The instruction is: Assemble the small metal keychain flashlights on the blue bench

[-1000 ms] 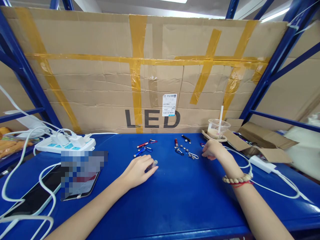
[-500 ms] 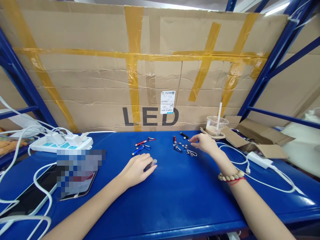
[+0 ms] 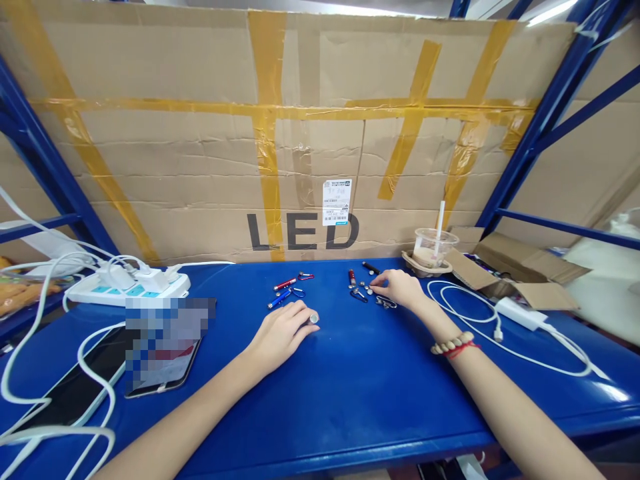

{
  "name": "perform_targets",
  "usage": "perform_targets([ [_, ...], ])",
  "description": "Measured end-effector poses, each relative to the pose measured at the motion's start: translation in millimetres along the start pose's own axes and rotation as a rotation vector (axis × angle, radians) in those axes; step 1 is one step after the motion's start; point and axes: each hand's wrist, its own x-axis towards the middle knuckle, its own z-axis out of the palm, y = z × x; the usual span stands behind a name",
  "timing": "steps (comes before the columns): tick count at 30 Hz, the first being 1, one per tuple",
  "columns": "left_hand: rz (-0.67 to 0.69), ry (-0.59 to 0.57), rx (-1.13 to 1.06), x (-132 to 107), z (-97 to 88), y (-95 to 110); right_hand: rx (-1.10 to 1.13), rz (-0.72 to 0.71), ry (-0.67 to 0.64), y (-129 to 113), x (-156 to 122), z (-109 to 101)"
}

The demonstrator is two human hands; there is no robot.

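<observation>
My left hand [image 3: 280, 337] is closed around a small silver metal tube [image 3: 313, 319], its round end showing between thumb and fingers. At the right, my right hand [image 3: 399, 289] has thumb and finger pinched on a small silver button cell [image 3: 370, 291]. Several more button cells [image 3: 363, 285] lie just left of its fingertips. Around them are a short red tube [image 3: 352, 277], a black tube [image 3: 371, 267] and small carabiner clips [image 3: 386, 302]. Beyond my left hand rest a red mini flashlight [image 3: 285, 285] and a blue mini flashlight [image 3: 279, 298], both with clips.
A plastic cup with a straw [image 3: 434, 248] sits in a carton holder at the back right, beside an opened cardboard box [image 3: 525, 263]. A white charger [image 3: 520, 315] and cable lie at right. At left are a power strip [image 3: 170, 287], cables and two phones [image 3: 75, 380].
My right hand has moved left and down to the button cells, its fingers closing. My left hand has turned the tube so its end faces me more. The view has shifted slightly.
</observation>
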Motion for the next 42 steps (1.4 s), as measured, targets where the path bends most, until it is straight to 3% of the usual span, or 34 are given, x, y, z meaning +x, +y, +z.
perform_targets([
  [11, -0.038, 0.042, -0.026, -0.9, 1.9, 1.1, 0.050, -0.017, 0.025, -0.2, 1.6, 4.3],
  [16, -0.052, 0.033, -0.015, -1.1, 2.4, 1.6, 0.078, -0.059, 0.173, -22.0, -7.4, -4.8],
  [19, -0.053, 0.024, 0.006, -1.3, 3.5, 0.9, 0.325, -0.312, 0.346, -54.4, -24.5, -8.5],
  [21, -0.053, 0.023, 0.030, -1.6, 4.6, 0.3, 0.456, -0.528, 0.361, -76.5, -39.5, -9.0],
  [25, -0.036, 0.051, 0.064, -1.9, 5.5, 0.5, 0.453, -0.754, 0.386, -101.4, -63.1, -9.6],
  [32, -0.043, 0.063, 0.046, -1.3, 3.3, 1.7, 0.307, -0.828, 0.465, -96.7, -64.3, -12.3],
  [42, -0.039, 0.030, 0.036, -1.2, 4.2, 1.8, 0.301, -0.843, 0.387, -94.9, -63.0, -10.0],
])
